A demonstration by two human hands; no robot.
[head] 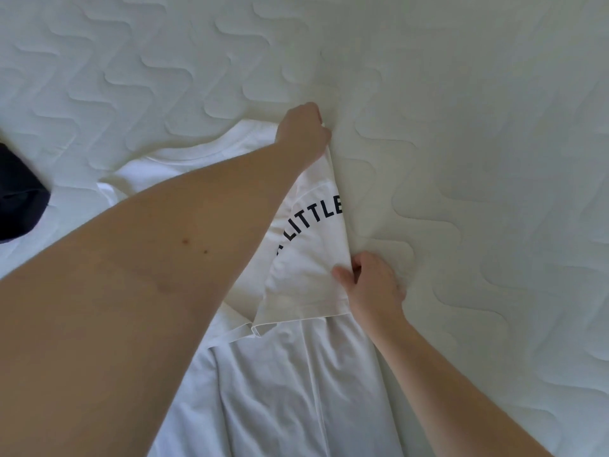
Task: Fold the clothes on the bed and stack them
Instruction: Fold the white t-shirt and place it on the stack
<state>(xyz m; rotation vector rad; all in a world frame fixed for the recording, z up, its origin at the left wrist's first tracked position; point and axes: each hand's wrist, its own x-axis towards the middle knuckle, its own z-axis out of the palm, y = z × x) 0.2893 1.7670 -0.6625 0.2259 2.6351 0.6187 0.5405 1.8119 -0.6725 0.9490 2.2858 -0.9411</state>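
Observation:
A white T-shirt (306,268) with dark curved lettering "LITTLE" lies spread on the white quilted bed (461,127). My left hand (304,131) reaches far across and pinches the shirt's upper right edge. My right hand (372,285) grips the same edge lower down, thumb on top of the cloth. Between the two hands the right side of the shirt is lifted and turned over, so the print shows. My left forearm hides much of the shirt's middle.
A dark navy garment (19,192) lies at the left edge of the view. More white fabric (280,390) of the shirt stretches toward me at the bottom. The wavy-stitched mattress spreads to the right and beyond the hands.

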